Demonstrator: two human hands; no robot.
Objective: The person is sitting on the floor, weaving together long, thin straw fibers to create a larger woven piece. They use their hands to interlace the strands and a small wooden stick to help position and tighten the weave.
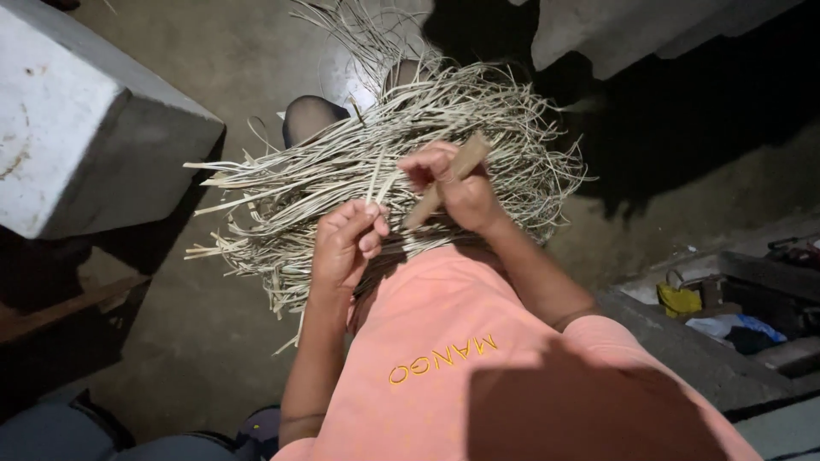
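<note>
Many pale flat strips [342,171] in a tangled heap, left hand [346,243] fingers pinching one, right hand [457,183] gripping wooden tool [448,179]

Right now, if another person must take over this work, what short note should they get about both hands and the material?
Left hand: grip shut on a thin pale strip pinched at its fingertips.
Right hand: grip shut on a wooden-handled tool, held against the same strip.
Bundle of pale strips: piled across the lap, ends spreading left.
Done: cannot tell how many strips are worked.
Left: the one strip is in hand; the bundle lies loose.
</note>
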